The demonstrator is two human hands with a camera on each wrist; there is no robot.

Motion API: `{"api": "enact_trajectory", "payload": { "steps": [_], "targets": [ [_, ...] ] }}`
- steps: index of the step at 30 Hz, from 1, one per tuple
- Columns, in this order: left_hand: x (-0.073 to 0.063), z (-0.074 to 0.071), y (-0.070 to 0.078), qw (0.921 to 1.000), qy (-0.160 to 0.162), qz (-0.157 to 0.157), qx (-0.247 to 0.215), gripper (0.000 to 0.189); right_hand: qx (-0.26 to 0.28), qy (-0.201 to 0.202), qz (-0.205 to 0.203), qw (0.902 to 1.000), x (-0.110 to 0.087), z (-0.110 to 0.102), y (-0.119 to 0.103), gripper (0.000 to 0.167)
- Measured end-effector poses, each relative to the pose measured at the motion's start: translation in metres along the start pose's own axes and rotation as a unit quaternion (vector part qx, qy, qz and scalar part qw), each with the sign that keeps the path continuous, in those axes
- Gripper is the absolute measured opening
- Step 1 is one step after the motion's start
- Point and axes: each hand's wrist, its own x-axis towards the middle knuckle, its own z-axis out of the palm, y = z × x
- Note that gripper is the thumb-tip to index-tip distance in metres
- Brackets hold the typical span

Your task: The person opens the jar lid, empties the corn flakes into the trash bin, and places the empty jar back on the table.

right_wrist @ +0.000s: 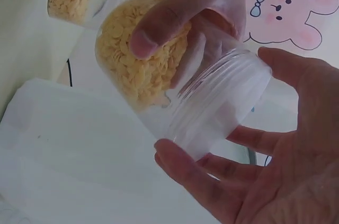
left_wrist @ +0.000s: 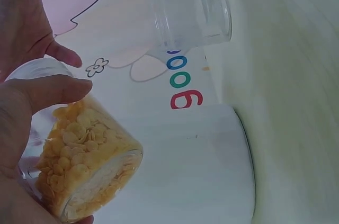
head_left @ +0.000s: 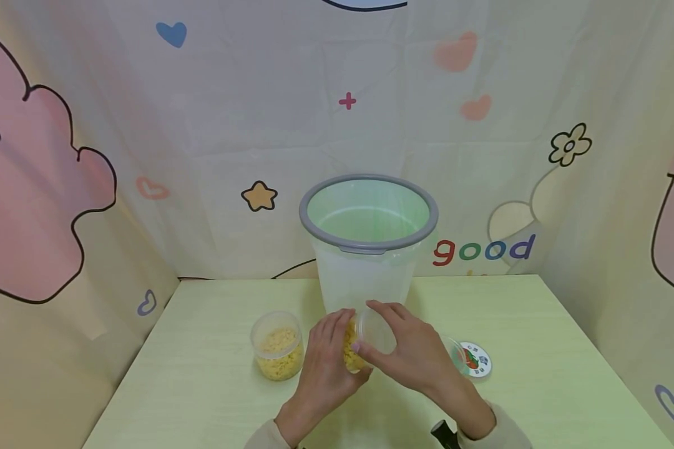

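My left hand [head_left: 327,358] grips a clear plastic jar [left_wrist: 90,155] partly filled with yellow flakes. The jar is tilted, its base toward the lower left in the head view and its top toward my right hand [head_left: 418,349]. Thumb and fingers of that hand curl round the translucent screw lid [right_wrist: 222,105] at the jar's top. Left of my hands, a second jar [head_left: 279,349] of yellow flakes stands upright on the table. A clear jar [left_wrist: 193,15] with no flakes visible in it stands on the right, partly hidden by my right hand in the head view.
A tall whitish bin [head_left: 365,280] with a grey rim stands behind my hands. Beside the clear jar lies a round white disc [head_left: 482,360] with a red picture. The table [head_left: 202,386] meets printed cloth walls. A dark object [head_left: 445,433] shows near my right sleeve.
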Motion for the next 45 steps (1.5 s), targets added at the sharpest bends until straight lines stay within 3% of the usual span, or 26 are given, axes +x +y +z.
{"api": "enact_trajectory", "payload": {
  "steps": [10,16,21,30,33,35,40,42,45],
  "targets": [
    [0.0,-0.003,0.0,1.0,0.001,0.004,0.007,0.093,0.033,-0.01,-0.09,0.9953,0.001,-0.004,0.006,0.066],
    [0.0,-0.005,-0.002,1.0,-0.005,0.005,0.004,0.088,0.023,-0.025,-0.148,0.9884,0.001,-0.009,0.009,0.068],
    [0.0,-0.008,-0.002,0.9998,-0.017,-0.003,-0.011,0.094,0.018,-0.033,-0.198,0.9794,0.002,-0.011,0.012,0.07],
    [-0.001,-0.008,-0.004,0.9999,0.0,0.004,-0.013,0.102,0.015,-0.038,-0.278,0.9596,0.001,-0.011,0.018,0.081],
    [-0.001,-0.007,-0.004,0.9998,0.008,0.006,-0.016,0.103,0.021,-0.031,-0.265,0.9636,0.001,-0.011,0.016,0.083],
    [-0.001,-0.007,-0.004,0.9997,0.014,0.007,-0.016,0.101,0.027,-0.014,-0.233,0.972,0.001,-0.012,0.012,0.083],
    [0.001,-0.007,-0.004,0.9997,0.025,0.005,-0.004,0.099,0.025,0.052,-0.093,0.9939,0.0,-0.01,-0.002,0.072],
    [0.001,-0.007,-0.004,0.9997,0.026,0.002,0.0,0.101,0.017,0.054,-0.036,0.9978,0.001,-0.007,-0.007,0.068],
    [0.001,-0.007,-0.003,0.9997,0.024,-0.001,0.011,0.101,0.003,0.024,0.029,0.9993,0.002,-0.003,-0.012,0.068]
  ]
}}
